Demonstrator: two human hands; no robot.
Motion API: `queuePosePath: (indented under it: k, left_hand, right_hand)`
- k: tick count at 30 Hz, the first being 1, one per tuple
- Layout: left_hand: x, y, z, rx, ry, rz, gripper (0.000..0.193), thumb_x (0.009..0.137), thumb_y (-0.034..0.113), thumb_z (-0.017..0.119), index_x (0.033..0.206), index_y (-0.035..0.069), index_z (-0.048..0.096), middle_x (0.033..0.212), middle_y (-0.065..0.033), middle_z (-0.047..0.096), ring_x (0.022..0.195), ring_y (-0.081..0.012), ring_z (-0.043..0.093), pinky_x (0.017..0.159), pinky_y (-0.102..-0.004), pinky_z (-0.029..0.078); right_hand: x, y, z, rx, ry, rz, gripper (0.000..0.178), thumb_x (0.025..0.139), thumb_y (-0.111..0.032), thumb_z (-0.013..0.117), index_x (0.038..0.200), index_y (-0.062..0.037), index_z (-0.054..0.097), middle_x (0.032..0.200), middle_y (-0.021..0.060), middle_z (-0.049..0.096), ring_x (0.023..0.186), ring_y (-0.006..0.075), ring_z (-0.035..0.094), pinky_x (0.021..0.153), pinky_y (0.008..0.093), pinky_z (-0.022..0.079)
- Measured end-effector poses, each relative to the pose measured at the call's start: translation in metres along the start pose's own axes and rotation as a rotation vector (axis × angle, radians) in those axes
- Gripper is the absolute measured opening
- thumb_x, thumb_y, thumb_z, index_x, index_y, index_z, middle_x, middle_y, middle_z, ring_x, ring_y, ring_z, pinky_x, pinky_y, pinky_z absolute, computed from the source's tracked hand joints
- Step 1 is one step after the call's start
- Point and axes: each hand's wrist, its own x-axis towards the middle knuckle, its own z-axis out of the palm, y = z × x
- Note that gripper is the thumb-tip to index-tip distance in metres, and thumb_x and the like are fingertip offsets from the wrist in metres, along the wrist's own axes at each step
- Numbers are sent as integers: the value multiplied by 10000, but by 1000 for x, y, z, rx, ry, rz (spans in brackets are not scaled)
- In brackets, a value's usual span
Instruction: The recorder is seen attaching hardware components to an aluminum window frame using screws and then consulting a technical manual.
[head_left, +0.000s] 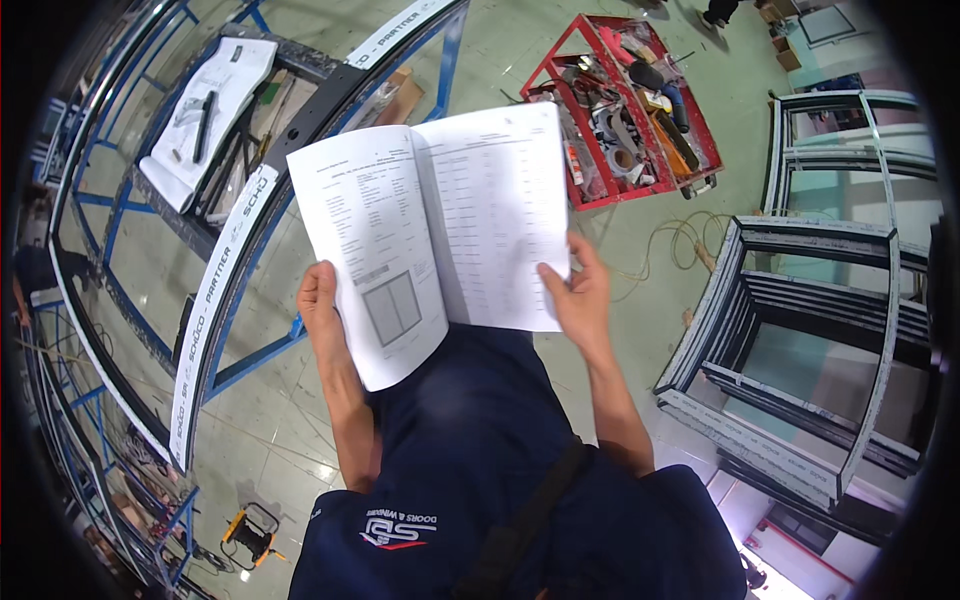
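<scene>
An open booklet of printed white sheets (495, 220) is held up in front of my body. Its left page carries lines of text and a grey drawing of a two-panel frame; its right page shows rows of small print. My left hand (320, 300) pinches the outer edge of the left page, the thumb and fingers closed on the paper. On the opposite side my right hand (580, 290) grips the right edge, thumb on top of the page and fingers behind it.
Left of me, blue metal stands carry a long curved frame (225, 290) and a black work surface with papers (215, 105) and a dark marker (204, 127). A red toolbox (640, 185) full of tools stands ahead. Dark window frames (780, 420) lean at right; a yellow cable (660, 235) lies on the floor.
</scene>
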Motion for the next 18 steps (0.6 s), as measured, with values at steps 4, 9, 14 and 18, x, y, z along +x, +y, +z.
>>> queuePosePath:
  k: [4,9,14,18]
  left_hand:
    - [8,11,-27,3,-36,25,295,1022,277,537,980,8,650,897,-82,713,717,-112,663,643,-243,531]
    - [10,10,-47,27,-61,59,300,1021,285,542,974,9,648,885,-73,713,726,-103,659,658,-243,527]
    - [9,11,-43,107,-37,128,256,987,254,619,827,58,585,807,22,652,699,-23,526,651,-189,414]
    - [3,22,-34,119,-65,132,256,976,250,640,814,60,581,810,32,632,700,-22,498,658,-185,392]
  right_hand:
    - [4,-26,-12,98,-8,-23,463,847,97,638,1296,4,579,1132,83,617,1004,133,595,768,228,479]
    - [12,-28,-43,-165,-120,-127,427,827,102,637,1241,3,636,1184,102,610,1111,171,574,945,261,432]
    - [7,-45,-50,-173,-27,-100,375,823,118,623,1184,29,667,1133,82,604,1065,158,572,931,245,408]
    - [1,-45,-54,-130,-8,-90,374,818,107,630,1183,35,664,1170,99,604,1123,188,556,987,274,390]
